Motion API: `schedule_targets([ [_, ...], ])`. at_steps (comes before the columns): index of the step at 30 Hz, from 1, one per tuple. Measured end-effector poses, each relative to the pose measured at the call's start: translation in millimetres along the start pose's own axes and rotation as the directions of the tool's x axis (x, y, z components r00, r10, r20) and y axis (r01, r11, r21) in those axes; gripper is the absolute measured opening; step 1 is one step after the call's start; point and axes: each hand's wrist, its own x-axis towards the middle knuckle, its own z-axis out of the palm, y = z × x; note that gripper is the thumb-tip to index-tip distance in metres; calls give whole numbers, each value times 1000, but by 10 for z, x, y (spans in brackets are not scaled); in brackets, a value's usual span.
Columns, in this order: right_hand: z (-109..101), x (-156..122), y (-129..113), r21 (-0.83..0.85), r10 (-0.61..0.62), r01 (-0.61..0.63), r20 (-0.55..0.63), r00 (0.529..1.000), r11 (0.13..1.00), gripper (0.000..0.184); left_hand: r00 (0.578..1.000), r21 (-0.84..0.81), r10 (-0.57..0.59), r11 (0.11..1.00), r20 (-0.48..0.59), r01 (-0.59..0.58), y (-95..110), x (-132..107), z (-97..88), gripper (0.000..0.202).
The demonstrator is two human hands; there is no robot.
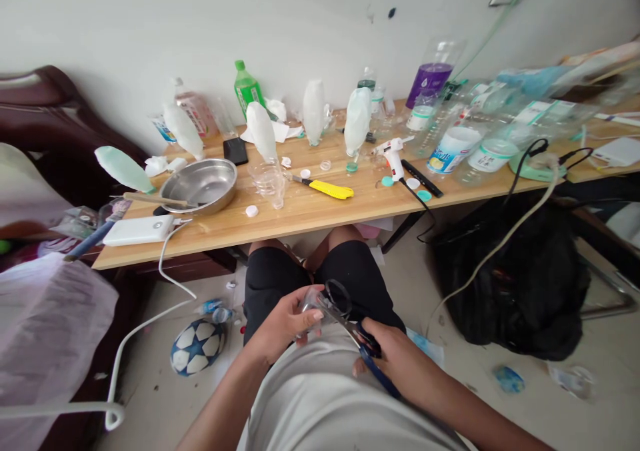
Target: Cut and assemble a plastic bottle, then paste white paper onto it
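Observation:
Over my lap, my left hand point(295, 319) is closed round a clear plastic bottle piece point(313, 300). My right hand point(390, 356) grips a pair of scissors point(371, 358) with dark blue handles. The blades reach left to the bottle piece, and a thin curled strip point(340, 296) stands up beside them. Whether the blades are closed on the plastic I cannot tell. On the table in front lie a yellow utility knife point(330, 189) and a clear cut bottle part point(270, 183).
A steel bowl point(220, 188) and a white power bank point(137, 230) are at the table's left. White-wrapped bottles point(358, 121) stand along the back. A glue gun point(394, 158), several clear bottles point(493, 158) and cables are to the right. A ball point(198, 346) and black bag point(505, 284) rest on the floor.

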Motion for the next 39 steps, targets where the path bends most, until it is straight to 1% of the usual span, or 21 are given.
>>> schedule_targets([
  [3,8,-6,-6,49,-7,7,-4,1000,999,22,1000,15,-3,1000,-29,3,9,3,7,68],
  [7,16,-46,4,64,-57,57,4,998,996,21,999,81,28,996,-31,-25,-17,18,23,65],
  [12,-3,-25,9,144,-27,23,27,999,989,14,994,130,47,991,-97,-34,-42,23,69,65],
  [14,-5,-22,16,177,-44,35,48,998,984,13,991,159,57,987,-117,-38,-39,17,95,66],
  [16,-1,-26,29,179,-66,57,40,997,982,16,985,213,94,975,-142,-62,-41,14,119,64],
  [18,2,-26,43,146,-59,55,18,998,988,22,976,274,146,957,-161,-98,-52,19,136,61],
  [20,-6,-18,47,109,-31,29,14,999,994,25,962,338,207,931,-180,-137,-66,28,144,58],
  [24,-42,-4,7,132,-17,13,32,999,991,19,926,448,318,871,-202,-202,-64,37,152,53],
  [26,-56,-3,-23,121,-15,13,20,1000,993,20,911,495,354,843,-212,-212,-50,33,163,50],
  [29,-65,7,-40,88,-17,17,-9,1000,996,26,895,555,389,804,-218,-214,-38,31,180,50],
  [33,-50,50,24,15,1,-1,-28,1000,1000,39,888,573,412,786,-206,-232,-53,47,164,50],
  [35,-19,77,80,-41,8,-11,-60,998,999,43,877,607,426,764,-222,-217,-68,48,135,52],
  [36,3,90,108,-45,7,-11,-84,996,999,44,864,639,440,744,-246,-197,-76,44,119,56],
  [39,77,117,156,58,13,-5,-154,988,998,43,794,753,503,652,-341,-89,-102,13,83,68],
])
